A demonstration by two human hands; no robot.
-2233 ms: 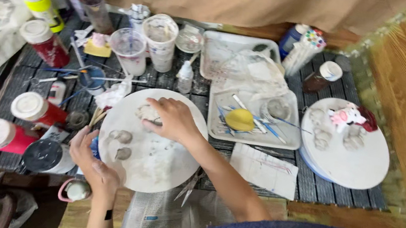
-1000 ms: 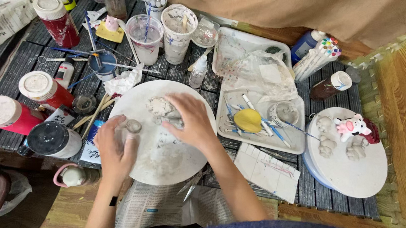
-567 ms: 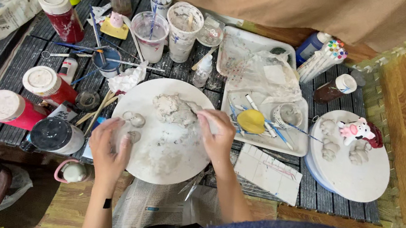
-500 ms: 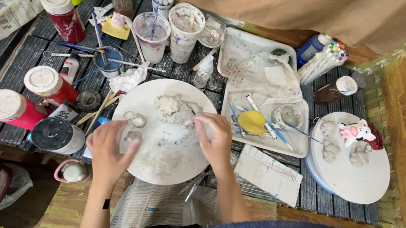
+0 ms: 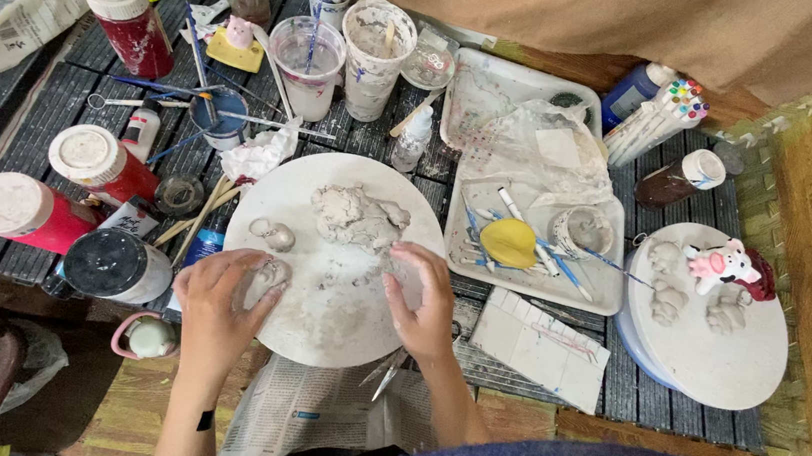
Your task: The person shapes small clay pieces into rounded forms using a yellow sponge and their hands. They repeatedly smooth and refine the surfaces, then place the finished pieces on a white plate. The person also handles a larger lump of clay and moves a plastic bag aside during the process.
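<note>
- Landmark: round white clay-smeared work board (image 5: 315, 324), centre of the dark slatted table (image 5: 60, 71).
- Left hand (image 5: 215, 306) at board's near-left edge, fingers curled tog. round a small grey clay piece (image 5: 267, 274), clamped on it w/ fingertips.
- Right hand (image 5: 426, 301) on board's near-right part, palm down, fingers close tog. & bent, tips pressing the board surface; can't tell if anything's under them.
- Big rough lump of grey clay (image 5: 355, 215) on board's far half, apart from both hands.
- Small grey clay ring-like bit (image 5: 273, 235) on board's left side, just beyond left hand, not touching it.
- Left of board: red jars w/ white lids (image 5: 81, 159), a black-lidded tub (image 5: 110, 267), wooden sticks (image 5: 201, 222).
- Beyond board: clear plastic cup w/ cloudy water (image 5: 307, 65), paint-stained white cup (image 5: 376, 54).
- Right of board: white rectangular tray (image 5: 600, 299) holding a yellow oval sponge (image 5: 508, 242) & blue-white tools.
- Further right of board: second round white board (image 5: 714, 361) w/ a pink-and-white clay figure (image 5: 721, 265) & small grey clay pieces.
- Near side of board: newspaper (image 5: 307, 409) under its edge; white ruled palette card (image 5: 539, 348) to near-right.
</note>
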